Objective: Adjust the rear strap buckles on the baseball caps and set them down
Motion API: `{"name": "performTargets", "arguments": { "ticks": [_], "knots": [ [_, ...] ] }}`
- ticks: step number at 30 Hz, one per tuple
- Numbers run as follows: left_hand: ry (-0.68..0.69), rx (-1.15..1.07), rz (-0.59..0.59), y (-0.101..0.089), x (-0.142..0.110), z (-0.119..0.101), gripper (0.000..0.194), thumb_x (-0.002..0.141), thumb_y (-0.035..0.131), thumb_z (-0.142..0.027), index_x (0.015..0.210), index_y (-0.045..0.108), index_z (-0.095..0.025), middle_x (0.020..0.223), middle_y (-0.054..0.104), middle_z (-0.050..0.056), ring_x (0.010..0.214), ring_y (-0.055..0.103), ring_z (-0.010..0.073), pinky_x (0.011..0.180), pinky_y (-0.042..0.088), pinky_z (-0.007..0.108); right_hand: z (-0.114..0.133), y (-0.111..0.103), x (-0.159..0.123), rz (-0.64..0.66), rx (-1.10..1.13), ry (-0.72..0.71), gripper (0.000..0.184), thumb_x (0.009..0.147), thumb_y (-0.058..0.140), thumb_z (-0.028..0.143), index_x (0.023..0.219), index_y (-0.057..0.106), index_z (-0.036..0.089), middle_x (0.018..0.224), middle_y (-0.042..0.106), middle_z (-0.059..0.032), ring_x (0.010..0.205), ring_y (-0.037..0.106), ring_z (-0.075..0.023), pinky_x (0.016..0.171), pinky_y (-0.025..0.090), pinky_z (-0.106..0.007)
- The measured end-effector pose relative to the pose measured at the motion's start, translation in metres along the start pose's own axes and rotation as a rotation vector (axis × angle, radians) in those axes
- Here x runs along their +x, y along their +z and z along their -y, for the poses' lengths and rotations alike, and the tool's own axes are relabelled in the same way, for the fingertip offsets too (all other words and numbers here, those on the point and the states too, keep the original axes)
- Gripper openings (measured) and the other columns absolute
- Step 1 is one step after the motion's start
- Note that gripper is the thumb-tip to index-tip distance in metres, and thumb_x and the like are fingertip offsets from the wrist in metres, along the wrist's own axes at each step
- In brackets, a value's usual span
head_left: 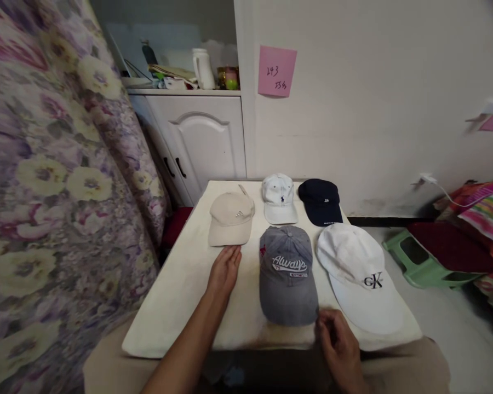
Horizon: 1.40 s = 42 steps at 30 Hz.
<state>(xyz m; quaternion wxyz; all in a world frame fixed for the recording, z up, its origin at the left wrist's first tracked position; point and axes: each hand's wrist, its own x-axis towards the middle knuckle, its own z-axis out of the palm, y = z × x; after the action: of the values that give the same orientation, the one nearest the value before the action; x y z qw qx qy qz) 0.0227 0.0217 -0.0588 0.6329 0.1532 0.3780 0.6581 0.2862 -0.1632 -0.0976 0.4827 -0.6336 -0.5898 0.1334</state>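
My left hand (225, 269) reaches across the cream-covered table with its fingers stretched out together. Their tips meet the front edge of the brim of a beige baseball cap (230, 216). My right hand (337, 342) is curled near the table's front edge, beside the right corner of the brim of a grey cap (290, 298) lettered "Always"; I see nothing in its fingers. To its upper right lies a white cap (351, 254) marked "CK". Behind stand a pale cap (279, 197) with a small dark emblem and a navy cap (321, 200).
The small table (164, 306) stands against a white wall bearing a pink note (276, 71). A floral curtain (66, 219) hangs at left, beside a white cabinet (201, 137). A green stool (419, 260) with a dark red top is on the floor at right.
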Motion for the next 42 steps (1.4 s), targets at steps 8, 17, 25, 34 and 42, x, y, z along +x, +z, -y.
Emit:
{"name": "performTargets", "arguments": {
  "ticks": [8, 17, 25, 34, 42],
  "knots": [
    [0.000, -0.198, 0.061, 0.017, 0.040, -0.007, 0.042, 0.092, 0.051, -0.010, 0.131, 0.058, -0.024, 0.127, 0.070, 0.010, 0.117, 0.065, 0.0197, 0.103, 0.051, 0.040, -0.004, 0.000, 0.002, 0.006, 0.027, 0.004, 0.014, 0.094, 0.052, 0.032, 0.091, 0.061, 0.022, 0.078, 0.065, -0.0021, 0.063, 0.062, -0.0176, 0.059, 0.052, -0.027],
    [-0.007, -0.340, 0.128, 0.007, 0.026, -0.010, 0.059, 0.094, 0.045, -0.003, 0.148, 0.042, -0.025, 0.135, 0.066, 0.010, 0.126, 0.061, 0.0211, 0.110, 0.045, 0.047, -0.007, 0.000, -0.003, 0.034, 0.078, 0.107, 0.020, 0.094, 0.052, 0.037, 0.095, 0.064, 0.021, 0.079, 0.066, -0.0032, 0.066, 0.060, -0.0190, 0.063, 0.050, -0.029],
    [0.011, -0.450, 0.255, -0.024, -0.024, -0.011, 0.059, 0.101, 0.034, -0.007, 0.158, 0.025, -0.021, 0.139, 0.062, 0.015, 0.122, 0.064, 0.0218, 0.112, 0.044, 0.043, -0.003, -0.016, 0.000, 0.081, 0.336, 0.304, 0.038, 0.085, 0.063, 0.053, 0.093, 0.067, 0.017, 0.069, 0.063, -0.0015, 0.059, 0.055, -0.0175, 0.052, 0.045, -0.025],
    [-0.093, -0.506, 0.717, -0.057, -0.108, -0.013, 0.059, 0.103, 0.023, -0.006, 0.158, 0.025, -0.025, 0.140, 0.060, 0.009, 0.134, 0.051, 0.0188, 0.118, 0.031, 0.037, 0.072, -0.002, 0.024, 0.371, 0.661, 0.224, 0.038, 0.088, 0.066, 0.050, 0.108, 0.068, 0.018, 0.107, 0.075, -0.0144, 0.097, 0.070, -0.0278, 0.086, 0.055, -0.037],
    [-0.220, -0.472, 0.791, -0.073, -0.189, 0.014, 0.052, 0.104, 0.023, -0.009, 0.133, 0.065, -0.020, 0.141, 0.059, 0.006, 0.134, 0.052, 0.0181, 0.120, 0.028, 0.032, 0.122, 0.024, 0.056, 0.489, 1.257, 0.232, 0.060, 0.072, 0.084, 0.046, 0.124, 0.065, 0.022, 0.125, 0.071, -0.0115, 0.117, 0.065, -0.0283, 0.102, 0.049, -0.041]
  ]
}}
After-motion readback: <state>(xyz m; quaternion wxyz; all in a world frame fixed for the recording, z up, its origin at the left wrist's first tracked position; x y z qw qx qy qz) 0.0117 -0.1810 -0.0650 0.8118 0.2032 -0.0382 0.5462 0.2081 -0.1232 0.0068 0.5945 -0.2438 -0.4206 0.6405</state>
